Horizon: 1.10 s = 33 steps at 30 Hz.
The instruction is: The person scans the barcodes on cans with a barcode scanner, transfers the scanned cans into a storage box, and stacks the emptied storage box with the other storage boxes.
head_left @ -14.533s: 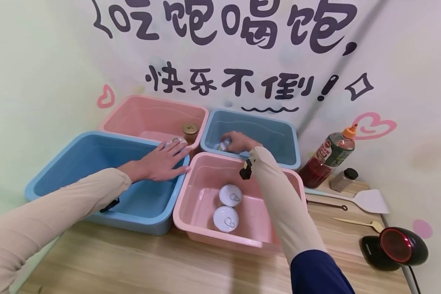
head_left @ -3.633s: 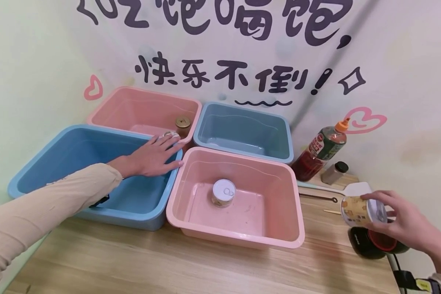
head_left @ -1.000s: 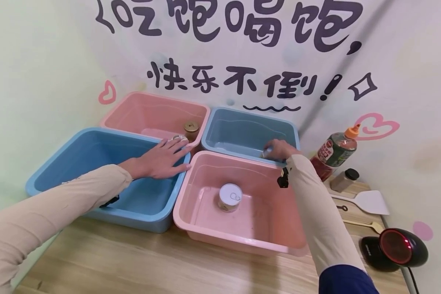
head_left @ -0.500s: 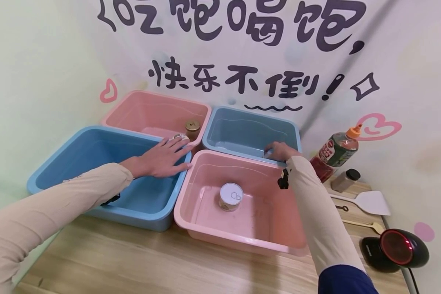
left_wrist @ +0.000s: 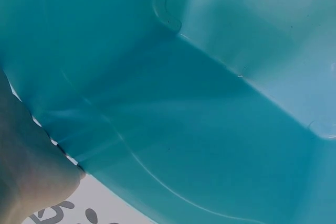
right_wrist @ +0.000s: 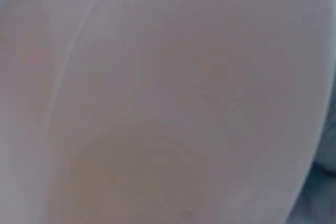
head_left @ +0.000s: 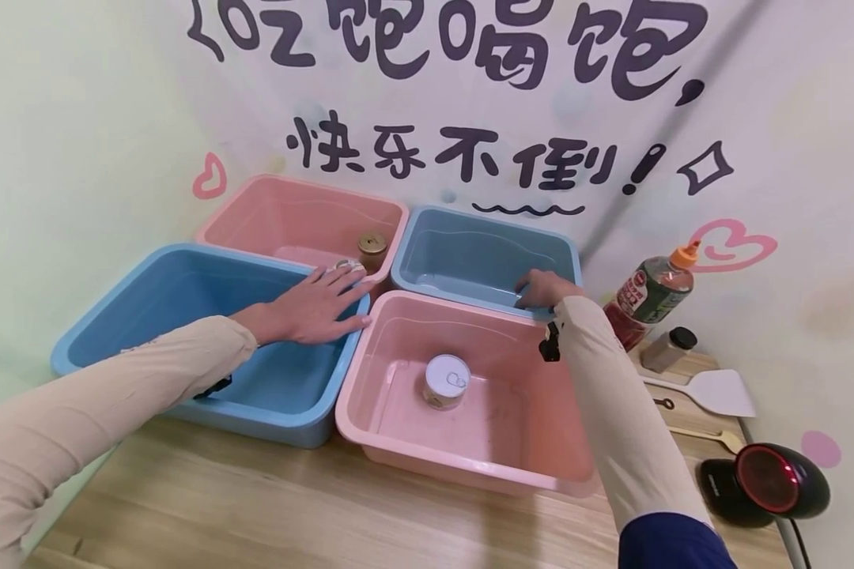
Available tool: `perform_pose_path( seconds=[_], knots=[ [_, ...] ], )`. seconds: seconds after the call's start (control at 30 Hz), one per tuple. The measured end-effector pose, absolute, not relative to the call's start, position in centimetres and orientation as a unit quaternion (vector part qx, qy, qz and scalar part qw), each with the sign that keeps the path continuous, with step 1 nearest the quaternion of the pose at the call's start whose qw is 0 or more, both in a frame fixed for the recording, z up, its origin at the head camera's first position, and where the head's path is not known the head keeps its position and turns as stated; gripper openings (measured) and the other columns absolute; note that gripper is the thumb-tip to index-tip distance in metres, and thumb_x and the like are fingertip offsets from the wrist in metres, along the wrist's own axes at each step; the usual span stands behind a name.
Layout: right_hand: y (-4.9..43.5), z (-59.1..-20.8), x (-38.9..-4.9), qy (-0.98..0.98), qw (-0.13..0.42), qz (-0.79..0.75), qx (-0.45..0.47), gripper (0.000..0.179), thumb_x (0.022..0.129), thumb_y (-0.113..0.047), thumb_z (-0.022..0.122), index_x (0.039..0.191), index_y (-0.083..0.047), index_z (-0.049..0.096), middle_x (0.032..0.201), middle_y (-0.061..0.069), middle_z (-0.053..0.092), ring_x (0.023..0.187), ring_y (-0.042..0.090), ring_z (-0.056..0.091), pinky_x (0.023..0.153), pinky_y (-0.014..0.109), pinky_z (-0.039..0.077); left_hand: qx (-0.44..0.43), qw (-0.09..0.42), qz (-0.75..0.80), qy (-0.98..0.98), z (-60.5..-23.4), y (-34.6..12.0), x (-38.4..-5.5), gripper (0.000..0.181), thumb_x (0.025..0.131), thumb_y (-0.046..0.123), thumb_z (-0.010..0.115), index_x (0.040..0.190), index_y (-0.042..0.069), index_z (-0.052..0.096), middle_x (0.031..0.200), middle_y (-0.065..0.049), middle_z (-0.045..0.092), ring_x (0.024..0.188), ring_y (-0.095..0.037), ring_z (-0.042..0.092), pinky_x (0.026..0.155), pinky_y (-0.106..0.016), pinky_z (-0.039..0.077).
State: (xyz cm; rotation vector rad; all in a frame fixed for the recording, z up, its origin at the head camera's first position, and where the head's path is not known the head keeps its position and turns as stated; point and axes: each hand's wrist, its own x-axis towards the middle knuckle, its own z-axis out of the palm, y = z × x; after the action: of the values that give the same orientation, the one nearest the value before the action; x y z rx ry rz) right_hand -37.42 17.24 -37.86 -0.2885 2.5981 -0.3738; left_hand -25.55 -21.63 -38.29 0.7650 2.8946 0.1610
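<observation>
My left hand (head_left: 311, 310) lies flat with straight fingers over the shared edge of the front blue bin (head_left: 311, 423) and the rear pink bin (head_left: 391, 213). Its fingertips are at a can (head_left: 349, 266), partly hidden; a gold-topped can (head_left: 372, 245) stands beside it. My right hand (head_left: 545, 289) reaches down into the rear blue bin (head_left: 494, 221), fingers bent downward. The bin's near wall hides the fingertips, and no can shows there. A white-lidded can (head_left: 447, 379) with a pull tab stands upright in the front pink bin (head_left: 441, 466).
Along the right lie a sauce bottle (head_left: 648, 296), a black-capped jar (head_left: 669, 349), a white spatula (head_left: 719, 391), a wooden spoon (head_left: 726, 439) and a black scanner-like device (head_left: 768, 482) with a red face. A lettered wall hanging (head_left: 398, 103) stands behind the bins.
One of two cans left the front pink bin; my right hand held a can by the device, then carried it into the rear blue bin. That can no longer shows. The left hand stayed.
</observation>
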Motion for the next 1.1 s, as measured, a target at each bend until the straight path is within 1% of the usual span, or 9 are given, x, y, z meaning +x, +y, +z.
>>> perform_pose_path(
  seconds=[0.17, 0.3, 0.43, 0.63, 0.8, 0.93, 1.1],
  knots=[
    [17.3, -37.9, -37.5, 0.951, 0.257, -0.136, -0.11, 0.05, 0.095, -0.021, 0.062, 0.141, -0.003, 0.054, 0.147, 0.026, 0.048, 0.124, 0.038, 0.053, 0.102, 0.055, 0.049, 0.255, 0.07, 0.056, 0.963, -38.4, -21.6, -25.5, 0.076, 0.1, 0.055, 0.044, 0.16, 0.014, 0.022, 0.167, -0.016, 0.02, 0.155, -0.043, 0.011, 0.123, -0.063, 0.005],
    [17.3, -37.7, -37.5, 0.957, 0.229, -0.117, -0.134, 0.049, 0.095, -0.021, 0.063, 0.139, -0.001, 0.055, 0.146, 0.027, 0.05, 0.124, 0.039, 0.056, 0.1, 0.054, 0.05, 0.254, 0.07, 0.053, 0.963, -38.5, -21.5, -25.5, 0.076, 0.1, 0.056, 0.042, 0.16, 0.015, 0.021, 0.168, -0.015, 0.018, 0.155, -0.042, 0.01, 0.124, -0.062, 0.005],
    [17.0, -37.0, -37.6, 0.962, 0.192, -0.098, -0.17, 0.049, 0.096, -0.022, 0.064, 0.138, 0.0, 0.056, 0.143, 0.027, 0.053, 0.126, 0.041, 0.055, 0.103, 0.055, 0.048, 0.255, 0.068, 0.051, 0.963, -38.5, -21.5, -25.6, 0.076, 0.1, 0.056, 0.042, 0.16, 0.015, 0.021, 0.168, -0.015, 0.017, 0.155, -0.043, 0.011, 0.124, -0.062, 0.006],
    [16.2, -35.9, -37.3, 0.955, 0.165, -0.109, -0.223, 0.056, 0.093, -0.028, 0.07, 0.14, -0.001, 0.054, 0.141, 0.025, 0.055, 0.129, 0.041, 0.052, 0.105, 0.054, 0.046, 0.255, 0.067, 0.051, 0.963, -38.4, -21.6, -25.6, 0.076, 0.1, 0.056, 0.042, 0.16, 0.015, 0.021, 0.168, -0.014, 0.017, 0.155, -0.042, 0.01, 0.124, -0.062, 0.006],
    [15.3, -34.6, -36.4, 0.948, 0.132, -0.122, -0.263, 0.062, 0.09, -0.03, 0.075, 0.14, -0.002, 0.053, 0.142, 0.023, 0.055, 0.134, 0.043, 0.047, 0.11, 0.057, 0.04, 0.253, 0.069, 0.052, 0.964, -38.4, -21.6, -25.5, 0.076, 0.1, 0.055, 0.043, 0.16, 0.014, 0.022, 0.167, -0.015, 0.018, 0.155, -0.043, 0.011, 0.123, -0.063, 0.006],
    [14.8, -33.6, -35.0, 0.941, 0.115, -0.136, -0.288, 0.065, 0.089, -0.031, 0.076, 0.142, -0.004, 0.052, 0.144, 0.022, 0.053, 0.136, 0.042, 0.045, 0.111, 0.057, 0.039, 0.252, 0.069, 0.051, 0.964, -38.4, -21.5, -25.5, 0.075, 0.1, 0.055, 0.043, 0.16, 0.014, 0.022, 0.167, -0.016, 0.019, 0.154, -0.043, 0.011, 0.123, -0.064, 0.006],
    [13.9, -32.4, -32.4, 0.932, 0.1, -0.158, -0.309, 0.07, 0.085, -0.034, 0.079, 0.144, -0.009, 0.051, 0.143, 0.02, 0.051, 0.13, 0.039, 0.05, 0.105, 0.055, 0.044, 0.253, 0.071, 0.055, 0.963, -38.4, -21.4, -25.5, 0.075, 0.1, 0.054, 0.044, 0.16, 0.013, 0.022, 0.167, -0.017, 0.019, 0.154, -0.043, 0.011, 0.123, -0.064, 0.006]
  ],
)
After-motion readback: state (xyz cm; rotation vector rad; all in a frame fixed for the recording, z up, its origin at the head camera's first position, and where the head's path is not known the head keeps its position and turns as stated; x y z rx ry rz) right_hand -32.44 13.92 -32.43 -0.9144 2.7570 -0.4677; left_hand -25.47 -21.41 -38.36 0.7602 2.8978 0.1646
